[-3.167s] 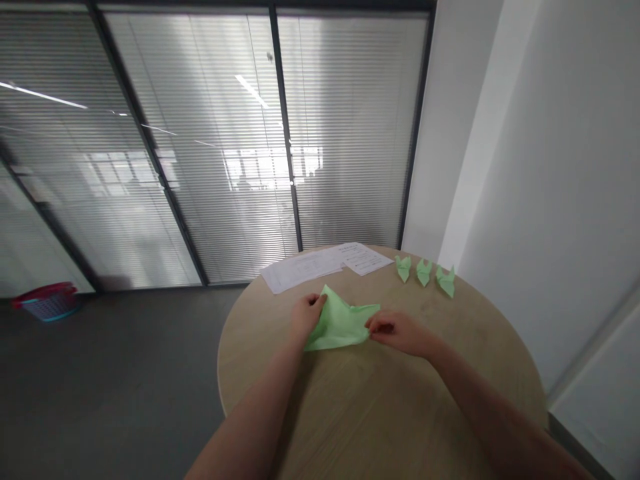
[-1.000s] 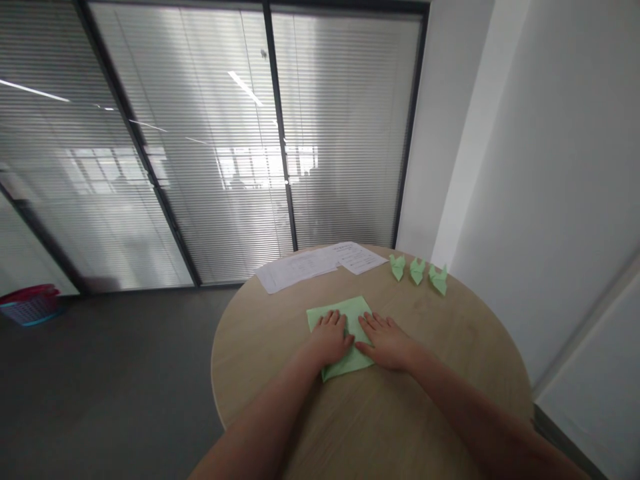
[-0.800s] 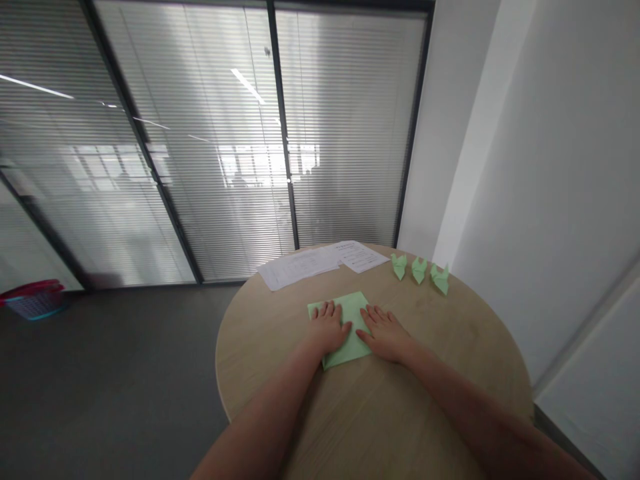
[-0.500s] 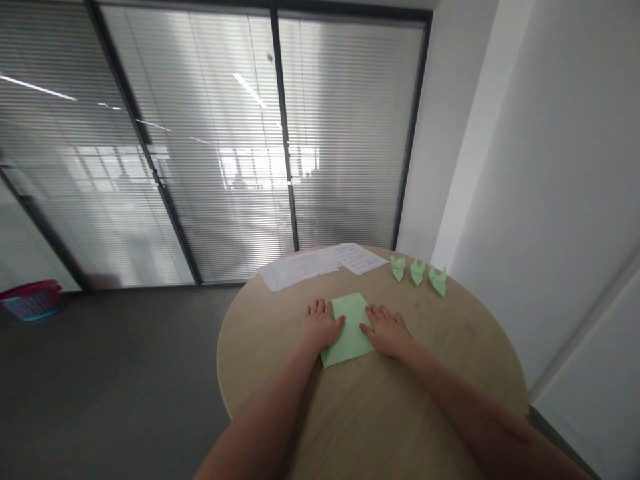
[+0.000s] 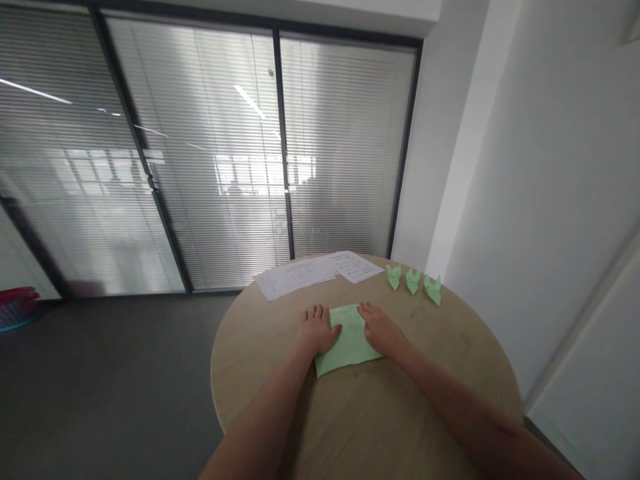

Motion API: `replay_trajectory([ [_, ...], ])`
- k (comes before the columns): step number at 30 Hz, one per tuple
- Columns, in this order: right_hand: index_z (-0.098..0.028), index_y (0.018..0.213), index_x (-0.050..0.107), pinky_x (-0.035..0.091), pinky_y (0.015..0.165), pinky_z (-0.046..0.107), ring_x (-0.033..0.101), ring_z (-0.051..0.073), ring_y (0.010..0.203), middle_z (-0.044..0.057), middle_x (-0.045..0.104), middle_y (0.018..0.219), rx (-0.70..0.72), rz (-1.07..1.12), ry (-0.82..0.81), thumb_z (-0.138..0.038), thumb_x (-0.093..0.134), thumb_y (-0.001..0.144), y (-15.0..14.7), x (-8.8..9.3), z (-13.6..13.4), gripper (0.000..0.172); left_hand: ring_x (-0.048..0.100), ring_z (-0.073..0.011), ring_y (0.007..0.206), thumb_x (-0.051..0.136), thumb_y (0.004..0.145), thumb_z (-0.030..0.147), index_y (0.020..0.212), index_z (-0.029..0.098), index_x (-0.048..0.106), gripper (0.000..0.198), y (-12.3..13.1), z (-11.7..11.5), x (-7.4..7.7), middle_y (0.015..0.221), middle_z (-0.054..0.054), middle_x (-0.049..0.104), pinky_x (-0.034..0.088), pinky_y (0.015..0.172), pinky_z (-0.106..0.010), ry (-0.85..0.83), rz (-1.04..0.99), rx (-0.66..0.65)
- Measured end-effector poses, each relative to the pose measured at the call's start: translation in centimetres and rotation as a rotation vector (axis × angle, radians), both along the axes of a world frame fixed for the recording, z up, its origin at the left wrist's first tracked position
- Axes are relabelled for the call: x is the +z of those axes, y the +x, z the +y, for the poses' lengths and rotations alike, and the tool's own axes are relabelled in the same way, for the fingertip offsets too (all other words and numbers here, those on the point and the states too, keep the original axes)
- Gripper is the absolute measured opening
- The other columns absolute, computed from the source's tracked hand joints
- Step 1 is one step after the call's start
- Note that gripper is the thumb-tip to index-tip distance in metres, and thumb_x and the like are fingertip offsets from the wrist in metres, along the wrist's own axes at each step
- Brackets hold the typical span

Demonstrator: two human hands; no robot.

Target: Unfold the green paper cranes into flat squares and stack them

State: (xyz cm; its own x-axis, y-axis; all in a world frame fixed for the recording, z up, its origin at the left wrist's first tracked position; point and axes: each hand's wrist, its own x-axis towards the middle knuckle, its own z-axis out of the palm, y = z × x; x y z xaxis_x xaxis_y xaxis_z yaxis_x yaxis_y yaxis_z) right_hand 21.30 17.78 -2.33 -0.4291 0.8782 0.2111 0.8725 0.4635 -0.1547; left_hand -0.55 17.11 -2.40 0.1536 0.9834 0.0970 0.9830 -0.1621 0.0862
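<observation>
A light green sheet of paper (image 5: 349,340) lies on the round table between my two hands. My left hand (image 5: 318,330) rests flat over its left edge with fingers spread and the thumb on the paper. At the upper right corner, my right hand (image 5: 383,330) has its fingers close together and closed on the paper's edge; its thumb is hidden. Three small green folded paper figures stand in a row farther back on the right: a left one (image 5: 393,277), a middle one (image 5: 413,281) and a right one (image 5: 433,290).
White printed sheets (image 5: 295,277) lie along the far side of the wooden table (image 5: 380,427). Behind it is a glass partition with blinds (image 5: 230,233). A white wall (image 5: 550,200) rises at the right. A red and blue basket (image 5: 17,310) sits on the floor at far left.
My right hand has turned and drawn its fingers together at the paper's upper right corner. The sheet now looks wider along its lower edge. My left hand stays on the left side.
</observation>
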Motion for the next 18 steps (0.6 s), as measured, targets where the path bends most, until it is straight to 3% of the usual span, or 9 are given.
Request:
replay_trajectory([
  [4, -0.002, 0.156, 0.041, 0.025, 0.126, 0.037, 0.034, 0.026, 0.151, 0.019, 0.039, 0.161, 0.051, -0.014, -0.094, -0.032, 0.032, 0.102, -1.9, -0.4, 1.4, 0.062, 0.024, -0.0351, 0.156, 0.032, 0.1, 0.06, 0.159, 0.007, 0.034, 0.08, 0.0, 0.2, -0.1, 0.166, -0.021, 0.029, 0.018, 0.125, -0.054, -0.002, -0.005, -0.021],
  [9, -0.012, 0.161, 0.035, 0.02, 0.126, 0.051, 0.026, 0.03, 0.155, 0.014, 0.029, 0.166, 0.062, -0.05, -0.142, -0.039, 0.03, 0.105, -2.3, -1.2, 2.3, 0.062, 0.024, -0.0352, 0.156, 0.031, 0.1, 0.057, 0.159, 0.007, 0.035, 0.077, 0.0, 0.1, -0.1, 0.166, -0.021, 0.029, 0.017, 0.125, -0.057, 0.0, -0.005, 0.0],
  [14, -0.013, 0.163, 0.03, 0.016, 0.125, 0.058, 0.02, 0.033, 0.156, 0.015, 0.024, 0.168, -0.021, -0.06, -0.156, -0.048, 0.026, 0.105, -1.9, -1.6, 2.4, 0.067, 0.025, -0.0369, 0.155, 0.033, 0.1, 0.056, 0.157, 0.009, 0.04, 0.074, -0.3, -0.2, 0.3, 0.164, -0.022, 0.033, 0.015, 0.124, -0.062, 0.038, 0.009, 0.149],
  [18, -0.012, 0.162, 0.031, 0.017, 0.123, 0.061, 0.022, 0.033, 0.155, 0.016, 0.025, 0.167, -0.169, -0.047, -0.139, -0.054, 0.025, 0.105, -2.3, -2.1, 1.8, 0.071, 0.023, -0.0378, 0.155, 0.037, 0.1, 0.049, 0.154, 0.004, 0.042, 0.071, 0.6, -1.2, 0.6, 0.164, -0.024, 0.032, 0.015, 0.125, -0.059, 0.139, 0.03, 0.221],
])
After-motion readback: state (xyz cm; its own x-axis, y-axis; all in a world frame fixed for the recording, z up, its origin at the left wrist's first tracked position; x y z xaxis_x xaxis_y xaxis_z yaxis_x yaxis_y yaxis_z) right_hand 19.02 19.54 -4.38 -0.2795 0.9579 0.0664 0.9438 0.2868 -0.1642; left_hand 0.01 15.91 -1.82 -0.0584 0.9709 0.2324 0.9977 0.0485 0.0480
